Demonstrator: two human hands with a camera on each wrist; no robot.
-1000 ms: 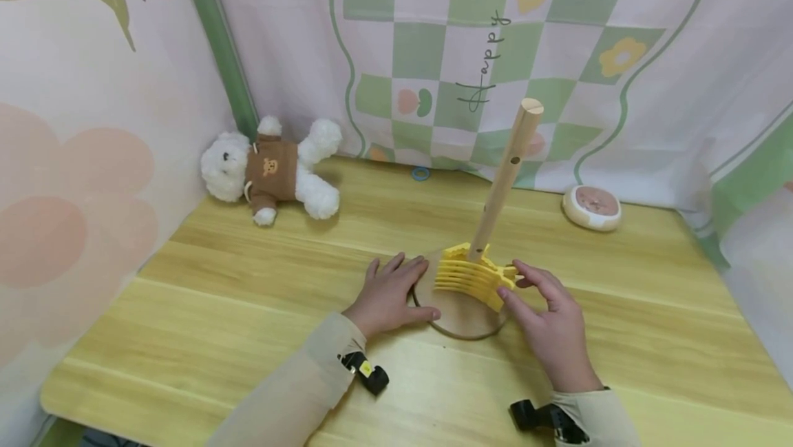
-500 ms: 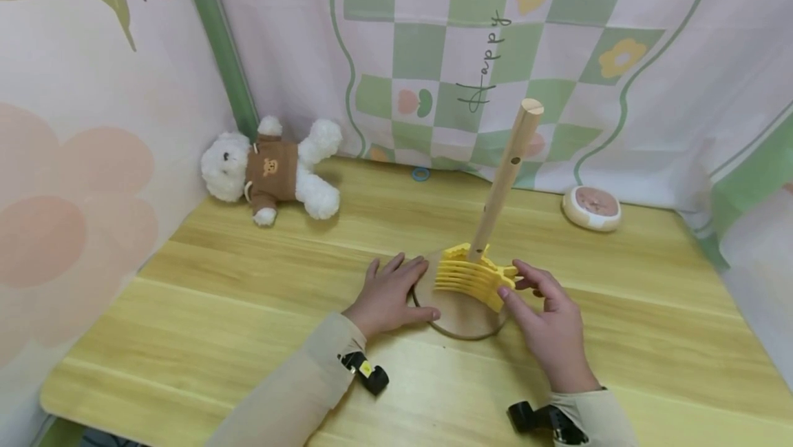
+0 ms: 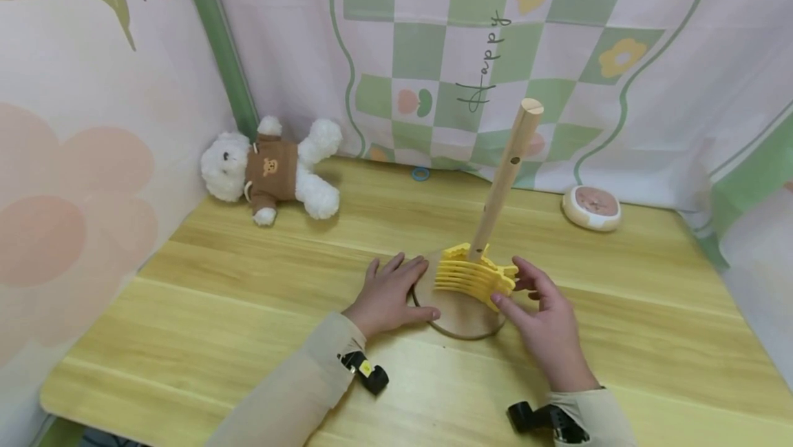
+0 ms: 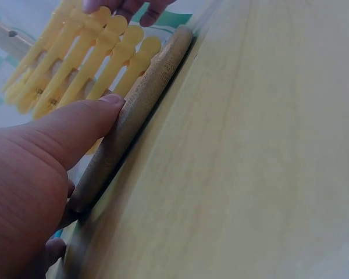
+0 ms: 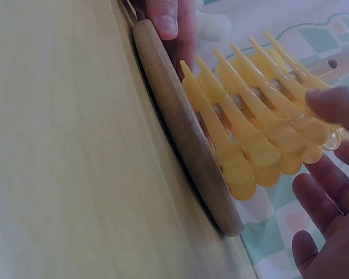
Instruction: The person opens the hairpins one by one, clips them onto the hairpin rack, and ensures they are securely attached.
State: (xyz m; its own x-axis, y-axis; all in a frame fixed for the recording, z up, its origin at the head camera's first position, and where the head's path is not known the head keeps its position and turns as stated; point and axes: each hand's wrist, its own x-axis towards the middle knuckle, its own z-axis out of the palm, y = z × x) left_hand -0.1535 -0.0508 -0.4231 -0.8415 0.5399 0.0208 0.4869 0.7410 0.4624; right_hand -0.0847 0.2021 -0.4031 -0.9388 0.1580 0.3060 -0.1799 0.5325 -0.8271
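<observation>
In the head view, several curved yellow plastic pieces (image 3: pixel 467 278) with pointed tips and rounded knobs lie stacked around the foot of a wooden pole (image 3: pixel 504 175). The pole, with small holes, rises from a round wooden base (image 3: pixel 461 319). My left hand (image 3: pixel 390 295) rests on the base's left edge, fingers spread; its thumb (image 4: pixel 99 113) lies by the rim in the left wrist view. My right hand (image 3: pixel 548 326) pinches the stack's right end between thumb and index finger. In the right wrist view its thumb (image 5: pixel 337 107) is against the upper piece, with other fingers apart.
A white plush toy (image 3: pixel 275 168) in a brown top lies at the back left. A small blue ring (image 3: pixel 420 173) sits by the curtain (image 3: pixel 415 47). Farther right stands a round white and pink device (image 3: pixel 593 208). All are on a wooden table (image 3: pixel 248 309).
My right thumb has slid slightly left along the front of the yellow pieces, and the right hand has shifted a little with it. The left hand, base and pole stay put.
</observation>
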